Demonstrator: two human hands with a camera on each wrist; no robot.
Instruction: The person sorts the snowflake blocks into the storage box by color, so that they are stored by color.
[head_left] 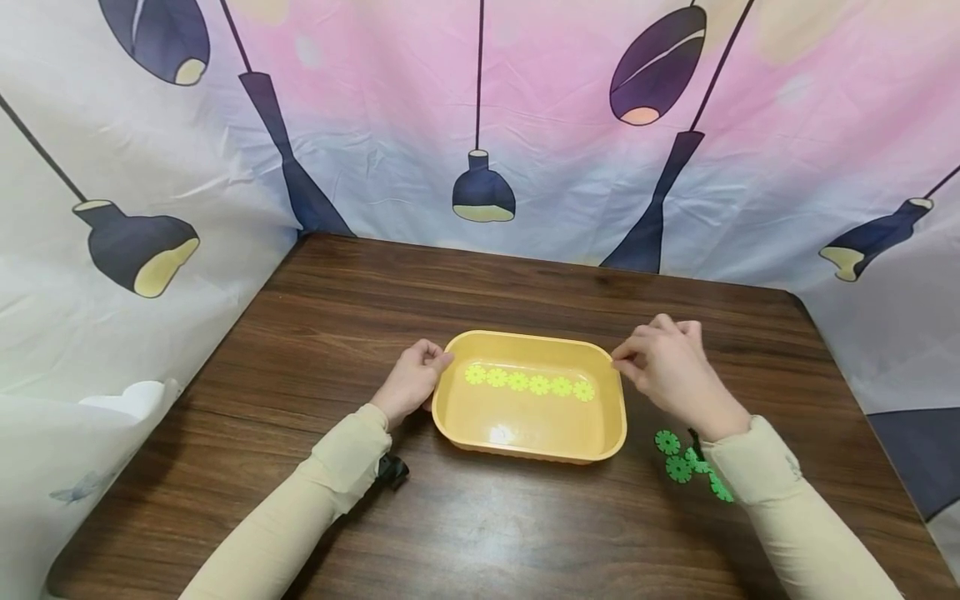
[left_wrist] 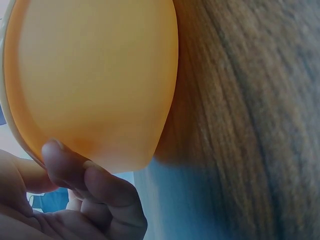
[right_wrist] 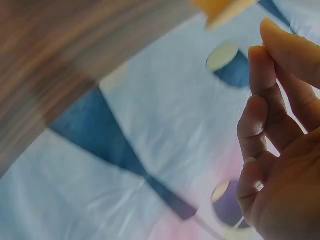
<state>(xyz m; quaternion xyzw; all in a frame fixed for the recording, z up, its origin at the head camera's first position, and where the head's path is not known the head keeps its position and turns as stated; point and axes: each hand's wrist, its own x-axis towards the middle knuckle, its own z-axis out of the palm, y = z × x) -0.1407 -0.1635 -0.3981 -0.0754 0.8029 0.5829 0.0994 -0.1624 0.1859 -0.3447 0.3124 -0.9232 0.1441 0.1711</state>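
A yellow plastic tray (head_left: 528, 450) with rounded corners rests on the table. On the floor of the tray lies a row of several yellow-green snowflake discs (head_left: 517, 382). My left hand (head_left: 411, 377) pinches the tray's left rim; in the left wrist view, fingertips (left_wrist: 60, 157) lie against its outer wall. At the upper right corner is my right hand (head_left: 667, 362), thumb and forefinger close together. The right wrist view shows these fingertips (right_wrist: 270, 30) a small gap from the tray edge (right_wrist: 225, 12), with nothing visible between them.
Several green snowflake discs (head_left: 678, 468) lie right of the tray, partly hidden by the right forearm. A dark wooden table (head_left: 337, 292) spreads under everything. Behind it hangs a cloth (head_left: 405, 167) printed with lamps. A black object (head_left: 392, 471) shows below the left wrist.
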